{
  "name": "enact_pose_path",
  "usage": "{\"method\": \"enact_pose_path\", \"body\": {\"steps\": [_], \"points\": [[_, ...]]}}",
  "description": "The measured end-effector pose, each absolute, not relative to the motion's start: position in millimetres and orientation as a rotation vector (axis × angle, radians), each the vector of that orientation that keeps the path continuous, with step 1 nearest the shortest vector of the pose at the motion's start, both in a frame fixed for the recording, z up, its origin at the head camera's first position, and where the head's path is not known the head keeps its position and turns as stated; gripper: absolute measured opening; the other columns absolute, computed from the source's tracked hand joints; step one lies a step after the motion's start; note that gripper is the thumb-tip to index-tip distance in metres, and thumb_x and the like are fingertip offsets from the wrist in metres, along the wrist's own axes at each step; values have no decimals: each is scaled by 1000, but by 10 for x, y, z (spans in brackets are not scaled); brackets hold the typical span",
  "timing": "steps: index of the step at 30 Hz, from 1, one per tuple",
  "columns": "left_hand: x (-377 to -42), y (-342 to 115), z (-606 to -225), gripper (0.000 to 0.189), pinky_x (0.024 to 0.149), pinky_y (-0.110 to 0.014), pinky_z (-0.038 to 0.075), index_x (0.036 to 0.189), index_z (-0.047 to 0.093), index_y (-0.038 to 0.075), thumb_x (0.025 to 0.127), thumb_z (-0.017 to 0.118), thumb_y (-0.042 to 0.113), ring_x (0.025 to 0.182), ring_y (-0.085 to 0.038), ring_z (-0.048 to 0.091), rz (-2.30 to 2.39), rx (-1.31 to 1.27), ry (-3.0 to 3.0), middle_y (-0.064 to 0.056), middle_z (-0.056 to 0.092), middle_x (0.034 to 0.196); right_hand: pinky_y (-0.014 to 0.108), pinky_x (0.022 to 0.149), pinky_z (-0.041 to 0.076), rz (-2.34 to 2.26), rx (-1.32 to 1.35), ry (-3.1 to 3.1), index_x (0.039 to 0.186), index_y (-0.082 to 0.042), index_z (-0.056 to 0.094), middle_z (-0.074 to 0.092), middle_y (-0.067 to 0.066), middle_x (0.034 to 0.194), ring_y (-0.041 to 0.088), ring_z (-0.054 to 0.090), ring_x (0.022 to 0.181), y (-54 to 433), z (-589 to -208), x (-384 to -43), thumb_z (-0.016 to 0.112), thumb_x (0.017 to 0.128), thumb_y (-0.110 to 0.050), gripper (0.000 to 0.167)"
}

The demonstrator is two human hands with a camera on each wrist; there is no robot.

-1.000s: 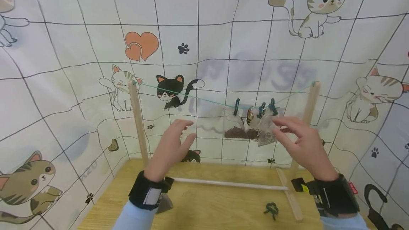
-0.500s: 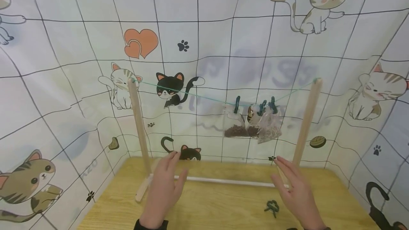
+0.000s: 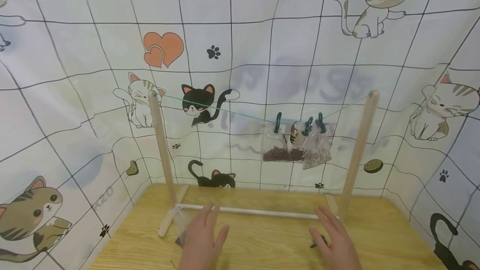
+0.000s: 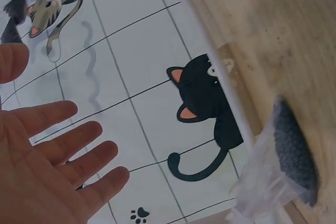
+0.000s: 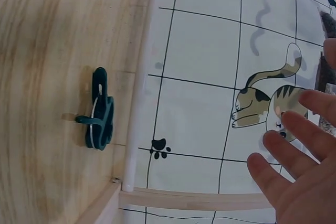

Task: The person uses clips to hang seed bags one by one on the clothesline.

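Note:
My left hand [image 3: 202,238] hovers low over the table with fingers spread and nothing in them. Beside it, partly hidden by the hand in the head view, a clear plastic bag [image 4: 296,156] with dark grains lies by the rack's left foot. My right hand [image 3: 335,243], also with straight fingers and holding nothing, is above a dark green clothes peg [image 5: 100,111] on the table. Several small clear bags [image 3: 275,147] with brown or pale contents hang from the thin green line [image 3: 240,113], held by green clothes pegs [image 3: 278,123].
Two wooden posts [image 3: 163,153] carry the line, joined below by a white rod [image 3: 262,211]. The wooden table [image 3: 270,245] meets a white cat-printed sheet [image 3: 240,45] at the back and sides.
Both hands have come down and back from near the line to just over the table. The hanging bags stay on the line, and the bag at the left foot has come into view.

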State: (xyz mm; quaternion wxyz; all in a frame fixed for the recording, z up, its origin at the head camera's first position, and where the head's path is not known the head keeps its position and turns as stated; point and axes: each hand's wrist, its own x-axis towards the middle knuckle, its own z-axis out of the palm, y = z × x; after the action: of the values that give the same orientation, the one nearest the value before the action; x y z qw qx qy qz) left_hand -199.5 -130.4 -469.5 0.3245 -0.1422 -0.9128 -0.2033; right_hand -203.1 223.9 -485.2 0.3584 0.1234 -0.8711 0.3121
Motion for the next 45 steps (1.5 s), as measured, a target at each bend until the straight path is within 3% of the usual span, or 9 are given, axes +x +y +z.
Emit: {"method": "enact_pose_path", "body": {"steps": [3, 6, 12, 19, 30, 35, 39, 45], "points": [[-2001, -1288, -4760, 55, 101, -63, 48, 142, 58, 1, 102, 64, 38, 127, -45, 55, -558, -355, -2451, -23, 56, 143, 43, 96, 51, 779, 302, -2267, 139, -4, 64, 58, 18, 144, 41, 56, 123, 2233, -4883, -2030, 79, 92, -17, 51], [-2008, -1277, -4806, 55, 102, -64, 47, 141, 57, 0, 102, 63, 38, 129, -46, 54, -565, -357, -2488, -24, 56, 143, 62, 87, 50, 801, 295, -2288, 138, -2, 64, 59, 19, 143, 41, 57, 123, 2230, -4902, -2024, 77, 93, -15, 49], [-2023, -1240, -4861, 54, 101, -66, 46, 139, 58, -5, 101, 66, 33, 128, -47, 54, -587, -410, -2505, -26, 56, 141, 66, 87, 52, 861, 265, -2340, 138, 0, 63, 59, 20, 141, 43, 58, 123, 2236, -4920, -2009, 72, 98, -18, 45], [-2048, -1123, -4947, 44, 90, -58, 55, 127, 65, -5, 94, 72, 24, 114, -38, 63, -519, -476, -2447, -21, 66, 125, 65, 86, 53, 850, 258, -2356, 131, 2, 68, 63, 21, 135, 45, 61, 118, 2279, -4952, -2028, 70, 99, -16, 37], [-2003, -713, -4900, 42, 84, -49, 58, 124, 68, 1, 102, 63, 37, 109, -33, 66, -407, -622, -2537, -13, 68, 121, 64, 94, 52, 793, 141, -2779, 126, 8, 67, 61, 33, 130, 55, 59, 118, 2485, -5035, -2198, 72, 96, -18, 40], [-2017, -506, -4885, 45, 83, -46, 58, 128, 66, 5, 104, 57, 42, 110, -32, 65, -388, -708, -2623, -12, 67, 123, 63, 87, 55, 707, 150, -2900, 123, 7, 68, 64, 31, 121, 51, 64, 105, 2544, -5181, -2268, 77, 91, -16, 41], [-2031, -341, -4908, 43, 82, -42, 58, 128, 67, 7, 102, 60, 41, 109, -30, 65, -338, -745, -2618, -10, 68, 122, 62, 82, 56, 660, 183, -2897, 120, 4, 70, 66, 29, 114, 47, 66, 97, 2536, -5252, -2285, 82, 85, -14, 42], [-2020, -178, -4971, 33, 78, -34, 58, 121, 70, 10, 99, 64, 36, 104, -24, 66, -283, -799, -2548, -6, 70, 117, 65, 81, 54, 673, 164, -2997, 127, 1, 69, 64, 31, 111, 49, 62, 98, 2501, -5264, -2289, 77, 87, -20, 46]]}}
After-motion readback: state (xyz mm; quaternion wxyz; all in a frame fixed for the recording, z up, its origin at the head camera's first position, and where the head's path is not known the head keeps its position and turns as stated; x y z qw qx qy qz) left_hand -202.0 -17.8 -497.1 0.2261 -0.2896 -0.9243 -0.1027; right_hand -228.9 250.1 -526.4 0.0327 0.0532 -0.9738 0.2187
